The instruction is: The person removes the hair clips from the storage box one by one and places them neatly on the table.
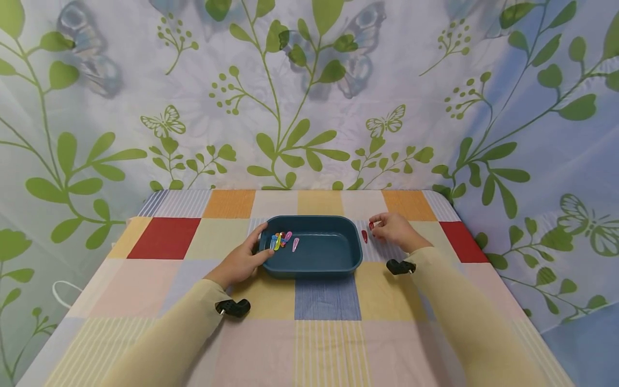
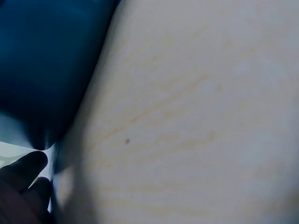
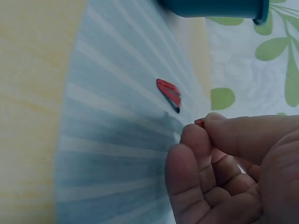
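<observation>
A dark teal tray (image 1: 333,259) stands mid-table with several coloured hair clips (image 1: 284,239) in its left end. My left hand (image 1: 245,257) grips the tray's left rim, thumb over the edge; the left wrist view is filled by cloth and the tray wall (image 2: 46,60). To the tray's right, my right hand (image 1: 387,228) pinches a small red clip (image 3: 200,122) between thumb and fingertips just above the cloth. Another red clip (image 1: 364,236) (image 3: 169,92) lies loose on the striped square between the hand and the tray (image 3: 219,7).
A patchwork tablecloth (image 1: 319,322) covers the table. A leaf-and-butterfly curtain (image 1: 309,91) hangs close behind the far edge and along the right side. Both arms wear pale yellow sleeves.
</observation>
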Demonstrator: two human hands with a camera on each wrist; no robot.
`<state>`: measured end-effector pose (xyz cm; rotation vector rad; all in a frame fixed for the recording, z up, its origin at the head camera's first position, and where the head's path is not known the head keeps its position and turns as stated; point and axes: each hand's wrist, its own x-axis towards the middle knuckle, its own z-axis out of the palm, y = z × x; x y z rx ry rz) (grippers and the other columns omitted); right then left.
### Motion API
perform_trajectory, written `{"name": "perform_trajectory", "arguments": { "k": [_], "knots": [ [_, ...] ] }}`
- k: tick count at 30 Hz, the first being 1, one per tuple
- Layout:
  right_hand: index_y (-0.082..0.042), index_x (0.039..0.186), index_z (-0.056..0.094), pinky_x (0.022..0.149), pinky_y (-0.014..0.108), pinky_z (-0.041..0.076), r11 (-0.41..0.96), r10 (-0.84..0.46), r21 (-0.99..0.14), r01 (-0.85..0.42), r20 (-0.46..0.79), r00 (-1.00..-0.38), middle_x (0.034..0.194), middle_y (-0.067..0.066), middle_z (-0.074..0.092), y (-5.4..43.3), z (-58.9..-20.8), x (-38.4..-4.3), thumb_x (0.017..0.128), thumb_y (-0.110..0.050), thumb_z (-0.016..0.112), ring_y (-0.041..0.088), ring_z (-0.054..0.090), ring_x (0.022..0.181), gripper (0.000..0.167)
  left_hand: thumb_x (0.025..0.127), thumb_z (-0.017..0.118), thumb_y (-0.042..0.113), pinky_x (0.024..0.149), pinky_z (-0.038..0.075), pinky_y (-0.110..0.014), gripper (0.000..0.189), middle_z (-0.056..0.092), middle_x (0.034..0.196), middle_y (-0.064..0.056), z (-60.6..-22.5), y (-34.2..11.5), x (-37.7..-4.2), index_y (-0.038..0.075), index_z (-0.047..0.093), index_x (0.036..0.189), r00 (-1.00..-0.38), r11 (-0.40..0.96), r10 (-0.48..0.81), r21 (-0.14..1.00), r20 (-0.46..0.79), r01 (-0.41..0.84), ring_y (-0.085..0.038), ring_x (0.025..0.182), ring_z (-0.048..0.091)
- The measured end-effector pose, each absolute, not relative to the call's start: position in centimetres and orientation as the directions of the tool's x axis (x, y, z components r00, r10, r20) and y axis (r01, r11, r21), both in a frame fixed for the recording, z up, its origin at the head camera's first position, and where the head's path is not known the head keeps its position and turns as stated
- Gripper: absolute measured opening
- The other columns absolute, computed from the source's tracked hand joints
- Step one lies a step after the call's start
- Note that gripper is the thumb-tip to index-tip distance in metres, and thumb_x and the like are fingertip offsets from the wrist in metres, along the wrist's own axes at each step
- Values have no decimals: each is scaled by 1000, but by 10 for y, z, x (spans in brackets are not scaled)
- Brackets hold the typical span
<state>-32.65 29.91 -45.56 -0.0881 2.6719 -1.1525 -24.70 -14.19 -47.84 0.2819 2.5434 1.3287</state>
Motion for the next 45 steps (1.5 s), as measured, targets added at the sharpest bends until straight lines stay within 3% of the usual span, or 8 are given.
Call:
{"name": "perform_trajectory", "arguments": {
  "k": [8, 12, 18, 20, 23, 27, 37, 45],
  "knots": [
    [1, 133, 68, 69, 25, 56, 721, -132, -691, 57, -218, -967, 100, 13, 76, 300, -465, -326, 98, -7, 68, 17, 64, 77, 36, 106, 61, 42, 74, 46, -35, 79, 51, 151, -21, -481, -143, -249, 46, 12, 168, -934, 526, 317, 850, -165, 28, -26, 82, 62],
    [2, 129, 70, 67, 25, 54, 738, -154, -674, 16, -191, -969, 96, 11, 77, 300, -469, -327, 97, -7, 68, 15, 64, 76, 34, 106, 60, 42, 74, 45, -34, 79, 49, 155, -21, -481, -142, -248, 45, 12, 168, -935, 533, 310, 846, -169, 24, -25, 87, 62],
    [2, 125, 72, 68, 26, 54, 766, -155, -643, 2, -187, -970, 94, 9, 76, 299, -471, -326, 97, -9, 67, 15, 64, 77, 31, 107, 60, 43, 71, 46, -34, 78, 48, 156, -20, -481, -141, -246, 46, 10, 168, -935, 527, 309, 850, -175, 15, -25, 75, 59],
    [2, 125, 72, 68, 26, 53, 771, -156, -636, -1, -187, -970, 96, 10, 76, 299, -471, -325, 97, -9, 66, 14, 65, 77, 31, 107, 59, 43, 77, 48, -37, 79, 47, 157, -20, -481, -141, -246, 45, 10, 168, -936, 527, 308, 849, -167, 22, -26, 82, 62],
    [2, 127, 72, 69, 25, 53, 785, -156, -620, -7, -187, -970, 99, 11, 76, 297, -470, -325, 98, -10, 66, 13, 65, 77, 31, 107, 59, 43, 101, 49, -49, 79, 44, 161, -21, -482, -140, -245, 45, 10, 168, -939, 531, 306, 847, -157, 31, -32, 112, 64],
    [2, 126, 72, 70, 27, 53, 804, -164, -593, -27, -178, -970, 100, 12, 77, 296, -469, -325, 99, -12, 67, 14, 67, 78, 31, 107, 58, 43, 122, 31, -65, 78, 39, 166, -21, -483, -141, -245, 46, 9, 168, -940, 528, 304, 849, -159, 27, -41, 143, 49],
    [2, 125, 74, 75, 30, 54, 843, -165, -536, -48, -173, -971, 103, 12, 78, 294, -469, -323, 98, -13, 68, 16, 68, 82, 31, 106, 59, 46, 125, 28, -64, 80, 44, 162, -22, -484, -142, -245, 44, 10, 168, -937, 509, 319, 860, -144, 41, -40, 144, 50],
    [0, 125, 75, 90, 44, 55, 853, -195, -512, -103, -130, -972, 110, 15, 78, 297, -470, -323, 99, -17, 69, 23, 67, 94, 32, 106, 59, 44, 125, 27, -65, 79, 44, 162, -22, -483, -141, -245, 44, 10, 168, -940, 509, 310, 860, -146, 35, -41, 145, 49]
  ]
}}
